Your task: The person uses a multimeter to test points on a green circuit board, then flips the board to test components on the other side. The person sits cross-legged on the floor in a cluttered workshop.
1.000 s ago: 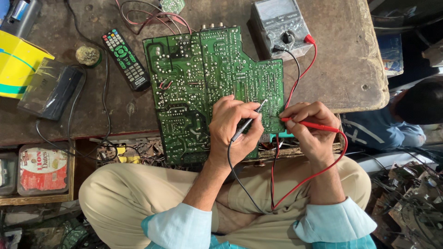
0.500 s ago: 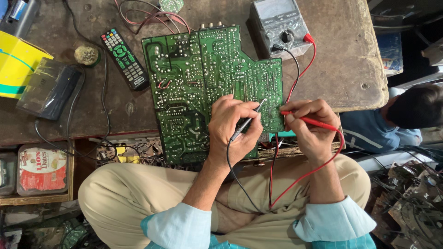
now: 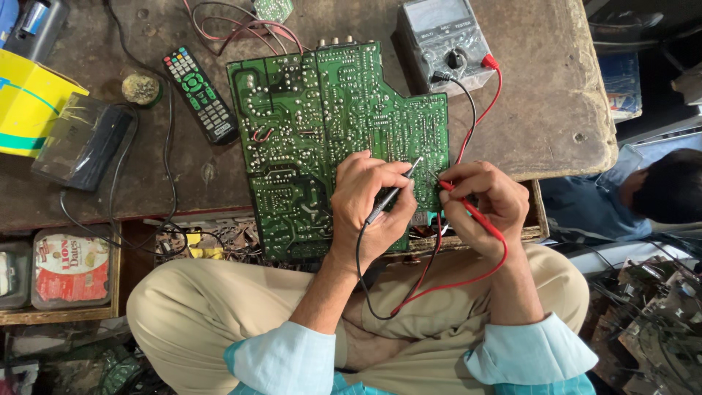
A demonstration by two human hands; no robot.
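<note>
On the bench, left hand pinches the black probe, right hand the red probe; both tips seem to touch the board, just beyond the fingertips.

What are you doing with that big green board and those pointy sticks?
A person sits cross-legged with a large green circuit board lying solder side up on a worn table. The left hand holds a black test probe and the right hand holds a red test probe, both tips touching the board's lower right part. Black and red leads run up to a grey multimeter beyond the board. A black remote control lies to the left, untouched.
</note>
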